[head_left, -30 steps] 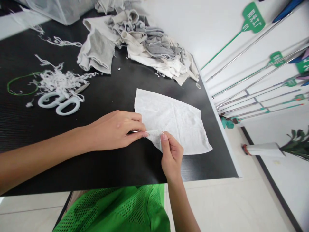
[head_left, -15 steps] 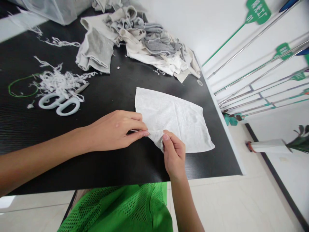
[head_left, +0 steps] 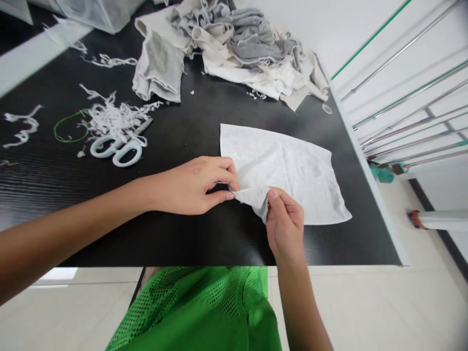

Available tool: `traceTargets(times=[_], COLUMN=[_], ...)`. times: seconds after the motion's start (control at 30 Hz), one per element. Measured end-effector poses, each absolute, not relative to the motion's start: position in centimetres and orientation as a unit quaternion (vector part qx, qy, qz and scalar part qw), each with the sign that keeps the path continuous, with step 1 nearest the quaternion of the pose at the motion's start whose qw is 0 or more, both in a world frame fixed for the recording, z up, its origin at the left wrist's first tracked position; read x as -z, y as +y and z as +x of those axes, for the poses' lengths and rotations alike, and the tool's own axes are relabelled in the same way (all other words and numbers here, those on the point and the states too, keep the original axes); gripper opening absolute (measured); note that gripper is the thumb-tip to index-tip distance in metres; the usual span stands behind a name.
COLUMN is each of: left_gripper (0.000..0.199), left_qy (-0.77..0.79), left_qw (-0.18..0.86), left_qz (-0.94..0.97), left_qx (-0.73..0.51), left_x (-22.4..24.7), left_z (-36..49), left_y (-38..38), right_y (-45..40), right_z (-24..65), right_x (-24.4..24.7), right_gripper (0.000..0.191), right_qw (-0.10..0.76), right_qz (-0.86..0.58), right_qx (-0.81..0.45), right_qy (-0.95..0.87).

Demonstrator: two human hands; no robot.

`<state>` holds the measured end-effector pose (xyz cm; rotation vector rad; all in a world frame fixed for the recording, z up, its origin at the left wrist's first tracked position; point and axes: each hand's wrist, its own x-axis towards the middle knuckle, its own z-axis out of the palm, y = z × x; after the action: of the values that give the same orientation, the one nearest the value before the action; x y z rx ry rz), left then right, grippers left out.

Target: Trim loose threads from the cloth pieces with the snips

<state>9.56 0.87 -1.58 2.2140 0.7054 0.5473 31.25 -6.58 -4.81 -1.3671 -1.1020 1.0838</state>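
A white cloth (head_left: pixel 303 170) lies mostly flat on the black table (head_left: pixel 175 239), its near left edge lifted and folded over. My left hand (head_left: pixel 201 185) pinches the left end of that edge between thumb and fingers; a thin, shiny bit of something shows between them, too small to name. Thumb against curled fingers, my right hand (head_left: pixel 285 219) grips the folded part a little further right. Between the two hands the edge is stretched in a short span. White-handled scissors (head_left: pixel 126 152) rest left of the cloth, their blades partly under a heap of white thread scraps (head_left: pixel 117 117).
Grey and cream cloths (head_left: pixel 248 48) are piled at the back of the table. A clear plastic bin (head_left: pixel 98 12) stands at the back left. A green string loop (head_left: pixel 69 136) and loose threads (head_left: pixel 27 126) lie at the left. Metal poles (head_left: pixel 409 83) lean along the right wall.
The view has shifted, so the table's contents appear further right. My left hand's fingers have bent more at the cloth's edge, and the folded strip between my hands looks a little longer.
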Motion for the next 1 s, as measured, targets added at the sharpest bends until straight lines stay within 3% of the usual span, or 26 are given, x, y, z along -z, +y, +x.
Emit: traceTargets(times=[0.23, 0.47, 0.6, 0.73, 1.0], left_gripper=[0.014, 0.014, 0.015, 0.015, 0.015], left_qy=[0.272, 0.287, 0.284, 0.279, 0.282], left_qw=[0.435, 0.439, 0.432, 0.424, 0.415], left_qz=[0.826, 0.816, 0.821, 0.827, 0.83], left_qx=[-0.234, -0.242, -0.243, -0.243, -0.245], left_x=[1.3, 1.3, 1.2, 1.2, 1.5], left_z=[10.1, 10.2, 10.2, 10.1, 10.1], left_y=[0.7, 0.6, 0.6, 0.5, 0.5], right_y=[-6.6, -7.2, -7.3, -7.1, -7.3], right_z=[30.2, 30.3, 30.2, 30.0, 30.3], right_x=[4.4, 4.3, 4.3, 4.3, 4.1], right_gripper=[0.019, 0.027, 0.032, 0.02, 0.01], right_qw=[0.49, 0.555, 0.48, 0.437, 0.519], right_qz=[-0.611, -0.473, -0.488, -0.503, -0.521], right_qx=[-0.297, -0.01, -0.005, 0.006, -0.093], right_qy=[-0.546, -0.684, -0.729, -0.746, -0.672])
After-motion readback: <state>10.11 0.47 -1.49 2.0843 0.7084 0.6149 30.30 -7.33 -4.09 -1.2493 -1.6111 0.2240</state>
